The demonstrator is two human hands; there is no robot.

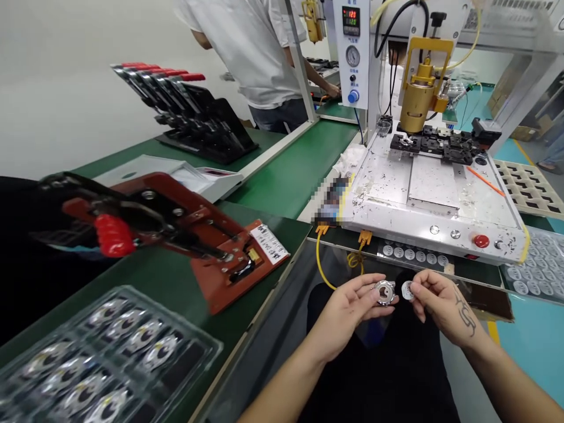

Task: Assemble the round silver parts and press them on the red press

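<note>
Over my lap, my left hand [359, 299] grips a shiny metal watch case [385, 292] by its edge, with the round opening facing me. Close beside it on the right, my right hand [434, 296] pinches a small round, whitish disc [407, 290] between thumb and fingers. A narrow gap separates disc and case. Markings on the disc are too small to read.
A white dispensing machine [434, 188] stands ahead, a red toggle press [238, 264] to the left. A clear tray [207, 346] of several watch cases sits at lower left. Sheets of round discs [537, 261] lie right. A co-worker [251, 53] stands behind.
</note>
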